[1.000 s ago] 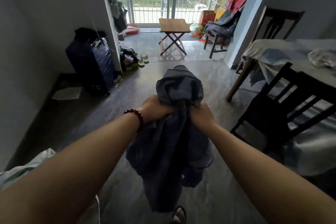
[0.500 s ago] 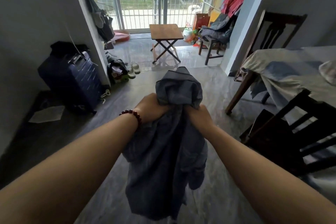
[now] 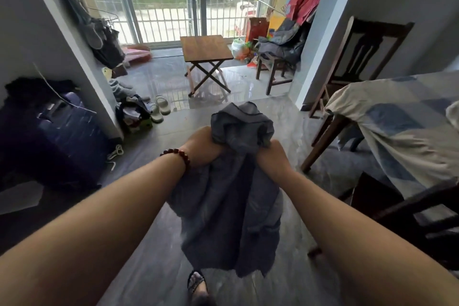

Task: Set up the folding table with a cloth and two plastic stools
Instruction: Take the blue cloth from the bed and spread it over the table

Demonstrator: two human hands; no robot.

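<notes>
A bunched grey-blue cloth (image 3: 231,211) hangs in front of me, its top gathered into a lump. My left hand (image 3: 202,148), with a red bead bracelet at the wrist, grips the cloth on its left side. My right hand (image 3: 270,156) grips it on the right, close beside the left. The small wooden folding table (image 3: 206,48) stands unfolded on crossed legs ahead, on the glossy floor near the barred glass doors. No plastic stools show in this view.
A dark suitcase (image 3: 57,136) stands at the left wall, with sandals (image 3: 159,107) and bags near the pillar. A cloth-covered dining table (image 3: 397,131) and dark wooden chairs (image 3: 407,218) fill the right. A clothes-piled chair (image 3: 280,57) stands right of the folding table.
I have walked forward: the folding table and doorway are nearer and larger. Both hands still hold the cloth the same way.
</notes>
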